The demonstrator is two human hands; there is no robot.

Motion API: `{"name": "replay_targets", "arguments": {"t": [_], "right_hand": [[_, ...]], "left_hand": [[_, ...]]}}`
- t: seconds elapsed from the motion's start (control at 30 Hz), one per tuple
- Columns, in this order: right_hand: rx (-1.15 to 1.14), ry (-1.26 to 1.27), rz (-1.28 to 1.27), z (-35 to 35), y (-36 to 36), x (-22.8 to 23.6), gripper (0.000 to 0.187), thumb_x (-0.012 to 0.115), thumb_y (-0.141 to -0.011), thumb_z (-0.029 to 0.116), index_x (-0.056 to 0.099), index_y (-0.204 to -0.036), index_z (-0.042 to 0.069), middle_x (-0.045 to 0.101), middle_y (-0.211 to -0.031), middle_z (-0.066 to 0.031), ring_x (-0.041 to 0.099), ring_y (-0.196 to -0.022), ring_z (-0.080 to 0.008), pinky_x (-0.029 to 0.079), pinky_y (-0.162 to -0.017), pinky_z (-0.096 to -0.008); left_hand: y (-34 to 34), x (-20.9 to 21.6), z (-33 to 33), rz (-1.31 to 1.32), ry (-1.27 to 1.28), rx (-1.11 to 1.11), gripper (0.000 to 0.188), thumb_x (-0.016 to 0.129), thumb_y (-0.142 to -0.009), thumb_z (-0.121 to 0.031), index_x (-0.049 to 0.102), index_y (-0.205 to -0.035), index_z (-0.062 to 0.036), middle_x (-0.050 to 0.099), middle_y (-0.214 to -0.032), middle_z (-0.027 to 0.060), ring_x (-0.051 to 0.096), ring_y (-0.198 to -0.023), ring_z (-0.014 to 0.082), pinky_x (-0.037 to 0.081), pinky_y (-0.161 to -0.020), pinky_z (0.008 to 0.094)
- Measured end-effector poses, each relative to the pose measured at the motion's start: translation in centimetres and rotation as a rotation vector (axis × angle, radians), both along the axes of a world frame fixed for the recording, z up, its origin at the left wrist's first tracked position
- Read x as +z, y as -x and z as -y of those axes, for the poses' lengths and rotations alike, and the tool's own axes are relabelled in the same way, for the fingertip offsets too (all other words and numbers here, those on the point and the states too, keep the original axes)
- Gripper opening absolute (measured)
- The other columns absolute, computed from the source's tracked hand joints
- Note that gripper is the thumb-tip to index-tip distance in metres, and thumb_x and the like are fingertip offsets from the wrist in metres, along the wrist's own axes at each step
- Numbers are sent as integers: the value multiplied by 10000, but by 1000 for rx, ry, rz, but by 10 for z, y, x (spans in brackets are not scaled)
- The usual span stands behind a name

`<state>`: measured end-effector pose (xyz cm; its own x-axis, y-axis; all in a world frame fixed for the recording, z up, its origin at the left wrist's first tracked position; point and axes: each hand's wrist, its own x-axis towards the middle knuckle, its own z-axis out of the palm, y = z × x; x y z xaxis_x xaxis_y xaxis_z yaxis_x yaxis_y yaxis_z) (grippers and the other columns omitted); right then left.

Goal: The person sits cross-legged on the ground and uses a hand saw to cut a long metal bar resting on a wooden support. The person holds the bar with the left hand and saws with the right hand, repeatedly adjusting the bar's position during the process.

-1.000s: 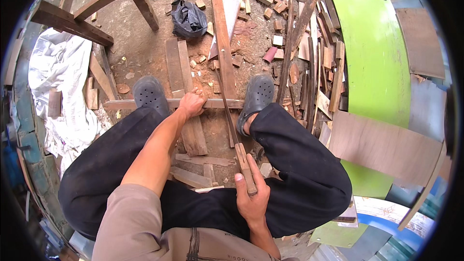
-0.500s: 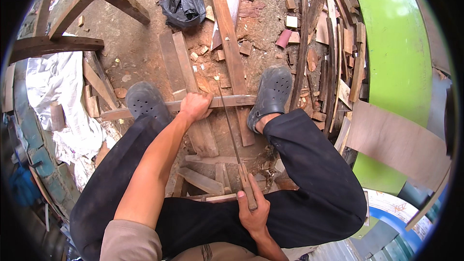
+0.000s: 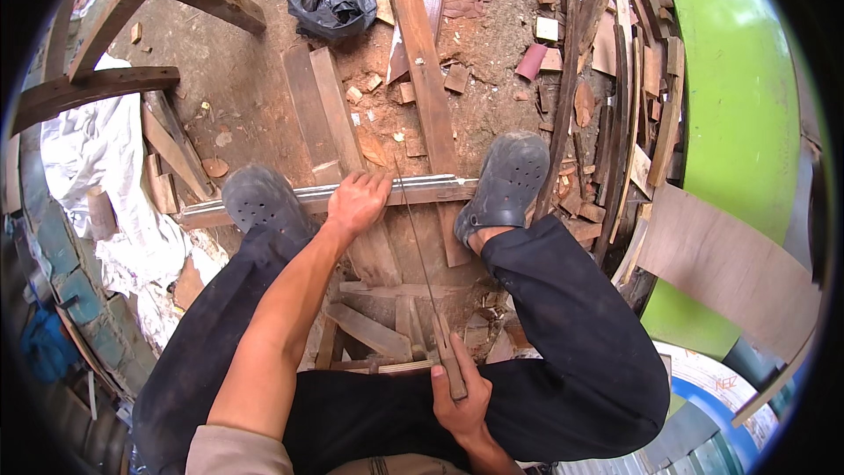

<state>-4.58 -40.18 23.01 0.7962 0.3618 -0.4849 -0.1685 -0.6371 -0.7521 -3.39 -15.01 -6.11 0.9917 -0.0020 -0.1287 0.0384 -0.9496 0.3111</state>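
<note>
A: "Step in hand?"
B: "Sawing, I judge: my right hand (image 3: 464, 394) grips the saw (image 3: 442, 334); my left hand (image 3: 360, 204) grips the strip (image 3: 431, 191), crossing near the plank (image 3: 422, 70)'s lower end."
A: "Next move?"
B: "Calls for straight strokes."

Saw (image 3: 444, 340) now nearer the lap (image 3: 369, 413)

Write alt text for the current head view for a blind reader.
A person's right hand grips a handsaw, its blade crossing a long wooden strip that the left hand holds. The left grey clog covers part of it; wood scraps litter the ground.
</note>
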Motion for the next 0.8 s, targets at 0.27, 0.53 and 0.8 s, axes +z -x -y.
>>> {"name": "replay_targets", "arguments": {"t": [0.27, 0.53, 0.8], "right_hand": [[-20, -23, -45, -4, 2, 7, 500, 660, -964, 80, 535, -1398, -134, 732, -1091, -291, 756, -940, -241, 578, -768, -300], [37, -79, 60, -4, 16, -3, 514, 664, -956, 55, 517, -1409, -140, 699, -1175, -334, 749, -1045, -318, 589, -823, -332], [28, -77, 61, 6, 34, -1, 525, 676, -937, 59, 527, -1400, -139, 713, -1136, -322, 767, -984, -314, 599, -771, -327]], "left_hand": [[-5, 8, -3, -62, 43, -21, 436, 636, -884, -240, 642, -1265, -29, 711, -1233, 147, 710, -1065, 265, 507, -986, 381], [-18, 24, -5, -192, 116, 81, 501, 524, -947, -403, 676, -1235, -22, 752, -1059, 186, 715, -997, 325, 488, -988, 437], [-21, 23, 0, -164, 66, 123, 437, 506, -977, -350, 714, -1225, -57, 753, -963, 163, 718, -913, 289, 442, -984, 453]]}}
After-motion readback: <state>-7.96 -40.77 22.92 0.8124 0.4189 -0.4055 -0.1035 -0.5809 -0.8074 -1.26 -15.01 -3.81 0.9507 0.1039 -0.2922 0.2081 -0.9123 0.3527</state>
